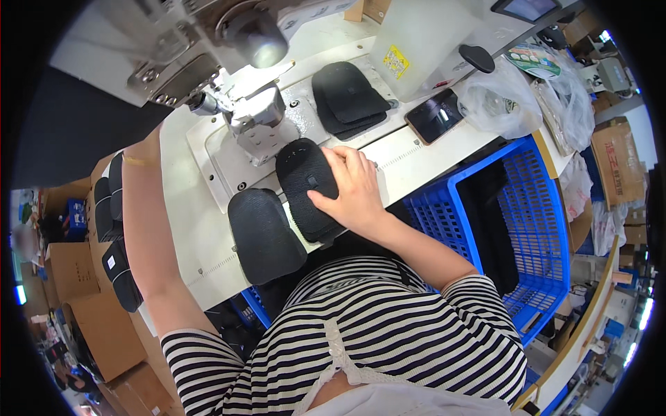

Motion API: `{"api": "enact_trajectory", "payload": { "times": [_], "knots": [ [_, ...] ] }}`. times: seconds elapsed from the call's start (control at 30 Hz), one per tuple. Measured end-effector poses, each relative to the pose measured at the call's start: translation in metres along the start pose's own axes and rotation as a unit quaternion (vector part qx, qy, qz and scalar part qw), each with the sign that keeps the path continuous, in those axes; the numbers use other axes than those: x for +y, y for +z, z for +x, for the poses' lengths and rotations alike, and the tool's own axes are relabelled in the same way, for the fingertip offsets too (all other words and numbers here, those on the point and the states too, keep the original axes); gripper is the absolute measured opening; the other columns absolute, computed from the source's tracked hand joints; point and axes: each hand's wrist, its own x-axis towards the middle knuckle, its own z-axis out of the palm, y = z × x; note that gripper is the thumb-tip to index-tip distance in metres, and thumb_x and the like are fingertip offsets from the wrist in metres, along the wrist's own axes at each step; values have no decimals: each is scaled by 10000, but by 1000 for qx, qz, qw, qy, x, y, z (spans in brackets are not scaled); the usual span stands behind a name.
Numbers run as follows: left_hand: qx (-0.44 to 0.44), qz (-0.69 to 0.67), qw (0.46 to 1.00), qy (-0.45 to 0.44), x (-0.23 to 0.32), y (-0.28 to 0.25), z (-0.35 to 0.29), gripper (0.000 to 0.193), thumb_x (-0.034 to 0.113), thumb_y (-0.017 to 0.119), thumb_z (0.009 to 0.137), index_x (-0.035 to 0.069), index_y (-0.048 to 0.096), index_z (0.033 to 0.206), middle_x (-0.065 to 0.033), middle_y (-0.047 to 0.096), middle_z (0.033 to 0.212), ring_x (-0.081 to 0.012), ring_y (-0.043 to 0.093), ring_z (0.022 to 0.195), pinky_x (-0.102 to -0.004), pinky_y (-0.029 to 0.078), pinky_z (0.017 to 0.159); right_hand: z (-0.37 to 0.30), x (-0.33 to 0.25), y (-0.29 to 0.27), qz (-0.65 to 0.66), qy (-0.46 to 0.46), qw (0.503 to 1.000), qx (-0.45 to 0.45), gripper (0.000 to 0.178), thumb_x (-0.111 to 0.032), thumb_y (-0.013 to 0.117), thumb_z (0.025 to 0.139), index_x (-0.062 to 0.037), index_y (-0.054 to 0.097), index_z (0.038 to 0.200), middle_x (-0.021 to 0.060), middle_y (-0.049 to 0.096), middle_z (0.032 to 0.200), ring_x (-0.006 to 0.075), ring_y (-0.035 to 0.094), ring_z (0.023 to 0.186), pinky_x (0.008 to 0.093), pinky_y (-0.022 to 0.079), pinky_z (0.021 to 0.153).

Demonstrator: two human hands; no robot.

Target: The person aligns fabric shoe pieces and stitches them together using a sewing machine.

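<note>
My right hand [354,188] lies over the right edge of a black, rounded fabric pad [303,182], thumb on top and fingers bent along its side. That pad rests at the front of the sewing machine's work plate, just below the metal presser area [258,125]. Close to its left lies another black pad [266,236], overhanging the table's near edge. My left forearm [149,229] reaches up on the left, and its hand is hidden behind the dark part of the machine. Beyond my right hand is a small stack of black pads [347,97].
A phone [435,116] and a clear plastic bag [499,100] lie on the white table [198,267] to the right. Below them stands a blue plastic basket [461,222] with black material inside. More black pieces [118,270] hang at the left, near cardboard boxes [104,333].
</note>
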Motion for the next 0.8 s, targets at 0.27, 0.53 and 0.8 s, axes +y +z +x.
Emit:
{"api": "enact_trajectory", "payload": {
  "times": [0.27, 0.53, 0.8],
  "knots": [
    [-208, 71, 969, -117, 139, 22, -197, 692, 292, 873, 692, -57, 532, 1183, -221, 526, 1172, -367, 542, 1047, -435, 455, 911, -11, 2, 3, -27, -81, 992, 90, 569, -195, 786, 727, -27, 569, 1226, 93, 555, 1092, 262, 544, 1010, 411, 395, 884],
    [-44, 80, 996, 22, 142, 30, -204, 529, 122, 812, 776, -26, 542, 1206, -223, 575, 1219, -340, 612, 1069, -404, 522, 889, 5, -1, -5, 119, -80, 973, 180, 363, -7, 686, 825, 30, 597, 1175, 145, 635, 1028, 322, 617, 920, 414, 488, 821],
    [-39, -526, 796, -297, 180, 3, -159, 255, -55, 649, 870, -11, 672, 1121, -116, 706, 1076, -211, 691, 982, -327, 569, 879, 59, -57, -31, 484, -67, 860, -145, 204, 34, 574, 880, 21, 639, 1072, 93, 618, 925, 165, 602, 824, 288, 485, 756]
  ]
}}
